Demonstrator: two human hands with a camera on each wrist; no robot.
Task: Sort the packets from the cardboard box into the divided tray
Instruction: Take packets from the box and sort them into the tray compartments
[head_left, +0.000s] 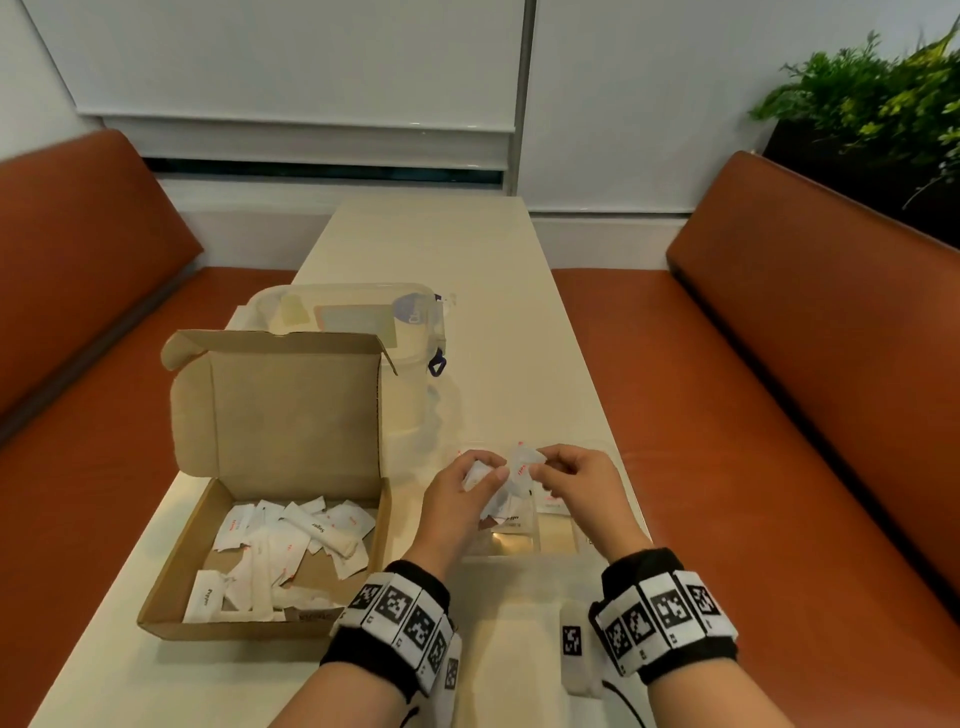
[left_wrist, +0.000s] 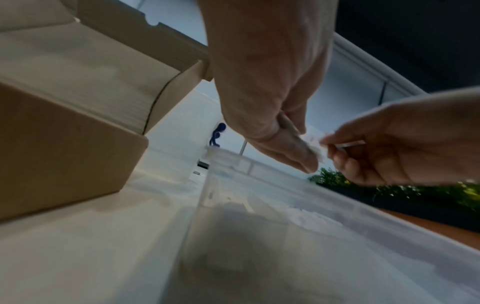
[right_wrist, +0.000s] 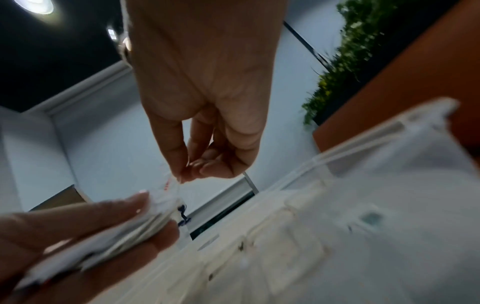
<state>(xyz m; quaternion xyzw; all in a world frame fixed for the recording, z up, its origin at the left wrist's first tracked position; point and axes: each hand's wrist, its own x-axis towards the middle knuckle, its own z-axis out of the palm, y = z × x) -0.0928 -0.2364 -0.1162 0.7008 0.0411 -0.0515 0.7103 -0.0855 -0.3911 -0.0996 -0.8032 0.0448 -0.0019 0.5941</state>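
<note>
Both hands are up over the clear divided tray (head_left: 558, 545), which sits at the table's (head_left: 467, 270) right edge, near end; left hand (head_left: 457, 493) has thumb and fingers clamped on a bunch of white packets (right_wrist: 145, 224), several stacked flat between thumb and fingers per the right wrist view; right hand (head_left: 576, 478) pinches one packet (head_left: 522, 462) w/ red print by its corner, thumb and forefinger tight together, other fingers curled behind; that packet touches the top of the left-hand bunch, so the two hands are almost meeting.

Tray holds a few packets (head_left: 519, 519) in its mid part, under the hands; which compartment, can't tell, walls too clear and blurred; its near compartments show bare bottom.

Cardboard box (head_left: 171, 587) is at the left edge of the table, near end, lid standing open at the back; a loose heap of white packets (head_left: 291, 545) lies in it, some marked Sugar, one Pepper; box's right wall is just beside the tray's left wall, a narrow strip of table between.

Clear lidded tub (head_left: 415, 338) w/ blue clip stands behind the box, toward mid-table; far half of the table beyond it is open; orange bench seats (head_left: 779, 415) run along both long edges; plant (head_left: 872, 104) at the far right.
</note>
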